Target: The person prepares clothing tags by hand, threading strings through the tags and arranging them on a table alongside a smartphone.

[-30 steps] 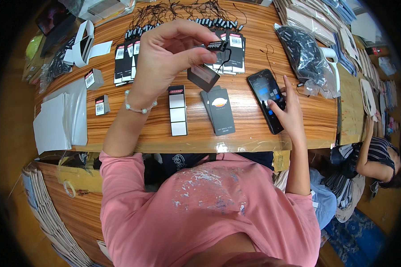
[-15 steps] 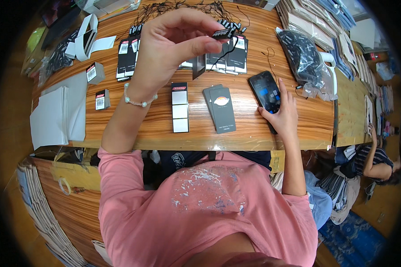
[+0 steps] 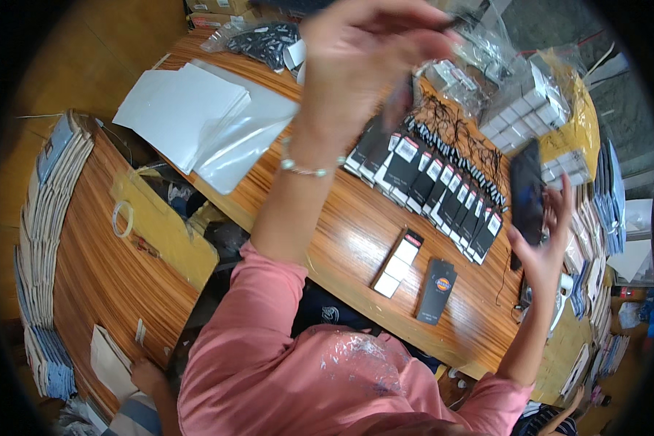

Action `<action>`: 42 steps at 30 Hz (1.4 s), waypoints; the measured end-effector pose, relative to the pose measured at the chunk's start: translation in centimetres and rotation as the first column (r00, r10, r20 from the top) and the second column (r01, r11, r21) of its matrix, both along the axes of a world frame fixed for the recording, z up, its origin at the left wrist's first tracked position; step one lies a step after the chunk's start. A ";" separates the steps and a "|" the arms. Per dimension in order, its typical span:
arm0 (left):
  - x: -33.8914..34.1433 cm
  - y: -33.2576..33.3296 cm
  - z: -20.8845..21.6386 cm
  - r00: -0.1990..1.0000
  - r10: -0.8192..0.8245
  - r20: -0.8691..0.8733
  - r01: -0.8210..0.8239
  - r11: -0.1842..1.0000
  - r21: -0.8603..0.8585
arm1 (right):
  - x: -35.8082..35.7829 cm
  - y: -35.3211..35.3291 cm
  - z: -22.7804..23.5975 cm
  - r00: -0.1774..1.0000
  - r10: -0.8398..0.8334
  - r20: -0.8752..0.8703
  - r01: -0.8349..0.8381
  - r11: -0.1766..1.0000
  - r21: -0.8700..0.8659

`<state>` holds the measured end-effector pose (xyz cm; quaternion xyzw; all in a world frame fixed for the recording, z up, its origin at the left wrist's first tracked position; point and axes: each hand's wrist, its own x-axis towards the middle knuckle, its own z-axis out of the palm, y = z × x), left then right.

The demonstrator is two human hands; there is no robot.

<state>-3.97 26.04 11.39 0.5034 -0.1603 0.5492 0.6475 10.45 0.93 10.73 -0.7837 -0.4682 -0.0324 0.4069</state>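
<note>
From here I see the left hand [image 3: 367, 62] raised over the table [image 3: 341, 236], thumb and forefinger pinching a blurred dark piece [image 3: 465, 22], probably light. The right hand [image 3: 548, 236] clasps the smartphone [image 3: 527, 185] between thumb and fingers, beside the right end of the black hang tags [image 3: 443, 189]. I judge the phone rigid, slick, screen fragile; I'd favour its long edges. Bare wood around the white-label strip [image 3: 397, 267] leaves room toward the front edge.

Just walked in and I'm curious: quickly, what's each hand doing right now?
Left hand: closed, fingers pinching a small dark thing, too blurred to name.
Right hand: holding a phone.
</note>
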 end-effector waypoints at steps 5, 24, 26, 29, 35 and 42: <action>-6.2 3.8 1.4 0.923 0.364 0.125 -0.360 0.931 -0.053 | 1.1 15.2 1.0 0.881 0.353 0.315 -0.321 0.935 -0.148; -10.5 6.7 -0.3 0.901 0.303 0.310 -0.257 0.949 -0.182 | -2.2 49.4 -8.0 -0.113 0.440 -0.891 0.196 0.889 0.414; -10.8 6.9 -0.5 0.903 0.269 0.334 -0.213 0.958 -0.194 | -1.3 50.5 -8.0 -0.116 0.485 -0.867 0.243 0.860 0.448; -10.5 6.5 -0.1 0.902 0.205 0.379 -0.143 0.972 -0.185 | -0.5 52.3 -7.7 -0.093 0.505 -0.858 0.368 0.818 0.441; -10.5 6.3 0.2 0.924 0.225 0.308 -0.176 0.968 -0.179 | -0.1 54.1 -8.2 -0.040 0.391 -0.920 0.468 0.820 0.328; -10.5 5.9 0.4 0.920 0.194 0.342 -0.135 0.973 -0.188 | 0.7 54.5 -7.0 -0.201 0.437 -0.877 0.417 0.848 0.327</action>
